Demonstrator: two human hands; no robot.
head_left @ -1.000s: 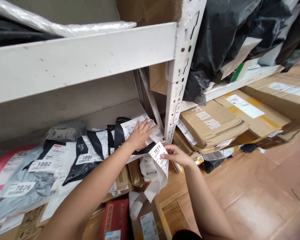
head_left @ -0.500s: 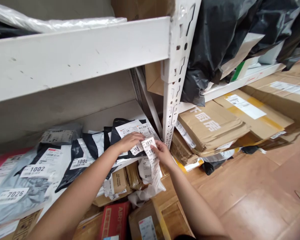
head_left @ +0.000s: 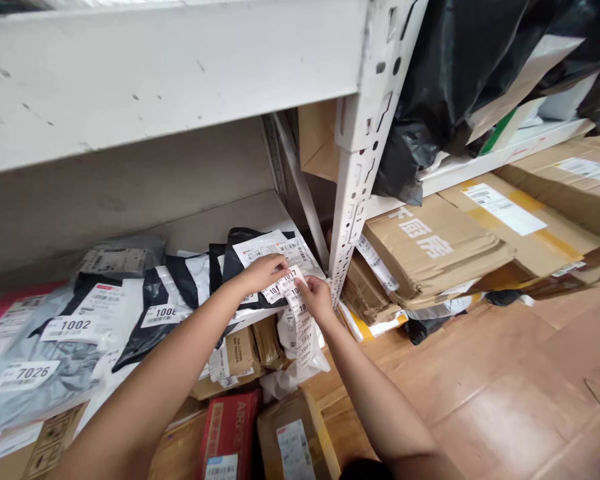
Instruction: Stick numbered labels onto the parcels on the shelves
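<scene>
A strip of white numbered stickers [head_left: 300,320] hangs down from between my hands; its top sticker reads 1017. My right hand [head_left: 316,298] pinches the strip near its top. My left hand [head_left: 263,273] has its fingertips closed on the strip's top sticker, just over a black and white mailer bag [head_left: 265,257] that lies at the right end of the lower shelf. Other bagged parcels on that shelf carry number stickers 1008 [head_left: 163,315], 1002 [head_left: 70,327] and 7026 [head_left: 25,375].
A white metal shelf upright [head_left: 363,153] stands just right of my hands. Cardboard boxes [head_left: 430,253] are stacked on the floor beyond it, with black bags [head_left: 445,73] above. A red box [head_left: 227,433] and brown cartons lie under the shelf. Wooden floor [head_left: 480,387] spreads to the right.
My left hand lifted off the mailer bag, where it lay flat, and closed on the top sticker. My right hand brought the sticker strip up and left to the bag.
</scene>
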